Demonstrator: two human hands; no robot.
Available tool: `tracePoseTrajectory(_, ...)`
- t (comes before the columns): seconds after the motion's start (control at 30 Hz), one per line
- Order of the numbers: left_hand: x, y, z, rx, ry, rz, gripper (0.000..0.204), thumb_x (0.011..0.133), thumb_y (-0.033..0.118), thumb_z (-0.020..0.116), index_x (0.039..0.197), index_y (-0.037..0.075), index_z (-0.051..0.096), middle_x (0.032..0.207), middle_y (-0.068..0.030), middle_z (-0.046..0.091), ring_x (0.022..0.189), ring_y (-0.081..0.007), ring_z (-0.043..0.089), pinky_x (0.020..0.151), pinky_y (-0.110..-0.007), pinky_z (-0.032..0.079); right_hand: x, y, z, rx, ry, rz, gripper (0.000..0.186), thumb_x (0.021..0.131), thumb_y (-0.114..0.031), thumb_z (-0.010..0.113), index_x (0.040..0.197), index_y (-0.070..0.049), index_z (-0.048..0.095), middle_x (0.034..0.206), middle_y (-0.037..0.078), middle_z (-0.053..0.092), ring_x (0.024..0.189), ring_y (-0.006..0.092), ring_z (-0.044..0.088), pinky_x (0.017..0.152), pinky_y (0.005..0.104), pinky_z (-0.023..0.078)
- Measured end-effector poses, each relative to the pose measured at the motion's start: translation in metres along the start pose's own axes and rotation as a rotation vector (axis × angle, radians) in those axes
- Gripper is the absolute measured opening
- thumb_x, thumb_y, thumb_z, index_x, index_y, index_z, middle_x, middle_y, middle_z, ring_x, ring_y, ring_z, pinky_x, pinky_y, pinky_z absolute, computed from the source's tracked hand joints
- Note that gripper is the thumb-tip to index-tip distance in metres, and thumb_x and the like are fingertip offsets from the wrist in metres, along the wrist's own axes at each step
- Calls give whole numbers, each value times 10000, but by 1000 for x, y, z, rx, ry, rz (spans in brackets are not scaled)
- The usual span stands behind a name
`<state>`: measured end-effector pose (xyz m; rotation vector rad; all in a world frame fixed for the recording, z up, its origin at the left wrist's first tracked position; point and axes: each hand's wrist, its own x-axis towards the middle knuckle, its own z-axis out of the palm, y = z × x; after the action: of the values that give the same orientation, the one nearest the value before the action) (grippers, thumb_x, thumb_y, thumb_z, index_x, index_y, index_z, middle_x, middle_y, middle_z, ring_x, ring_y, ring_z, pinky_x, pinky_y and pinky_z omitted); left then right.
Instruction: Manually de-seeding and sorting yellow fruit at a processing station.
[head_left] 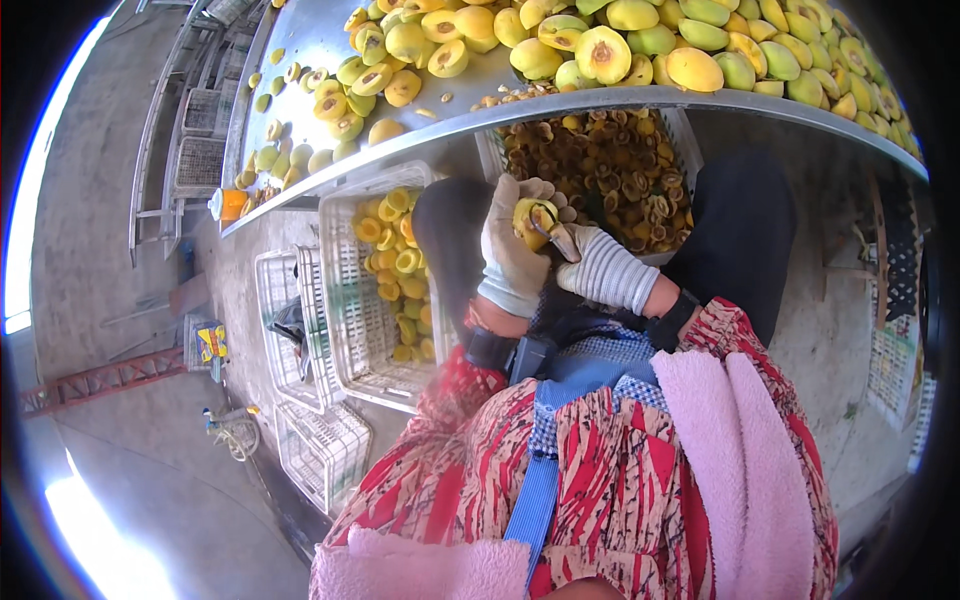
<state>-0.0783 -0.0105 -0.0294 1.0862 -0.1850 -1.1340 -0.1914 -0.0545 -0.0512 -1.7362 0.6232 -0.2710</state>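
My left hand [508,250], in a white knit glove, is closed around a yellow peach half [527,224] above my lap. In my gloved right hand [610,272] is a pitting knife [564,243] with a metal shank and a thin curved loop. The loop lies against the peach's cut face; how deep it sits I cannot tell. Just beyond my hands, between my knees, a crate holds brown peach pits and scraps [600,165]. To the left, pitted peach halves [400,265] lie in a white plastic crate [375,380].
A metal table [480,85] crosses the far side, heaped with yellow-green peaches [690,50]. On its left end stands an orange container [230,204]. White crates [322,450] rest on the floor at left, and another crate [893,365] is at far right.
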Motion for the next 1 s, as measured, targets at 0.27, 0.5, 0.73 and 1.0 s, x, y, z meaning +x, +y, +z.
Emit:
tracePoseTrajectory(0.27,-1,-2,-3,182,46,42,374,900,382,526,965,16,568,875,-114,580,815,-264,581,745,-381,487,-3,-24,-12,127,-188,256,233,799,-169,530,978,-27,574,870,205,632,844,347,614,765,362,492)
tracePoseTrajectory(0.5,-4,-3,3,-72,49,-48,360,908,410,511,935,53,551,904,-83,559,847,-249,562,773,-399,478,2,8,5,-72,25,-83,268,855,-271,527,999,-52,584,918,200,632,880,369,603,761,386,493)
tracePoseTrajectory(0.73,22,-8,-16,-476,-118,-174,309,939,367,480,840,84,553,829,-35,555,799,-213,555,761,-356,499,-4,23,8,-255,74,-291,197,824,-218,574,956,-72,565,759,174,587,738,337,609,703,383,495)
tracePoseTrajectory(1.0,21,-4,-23,83,-234,-120,378,947,360,465,1138,36,502,1075,-126,567,953,-272,576,846,-393,476,24,33,-4,189,472,-391,257,826,-206,640,1036,-89,548,751,31,572,575,149,514,546,292,462)
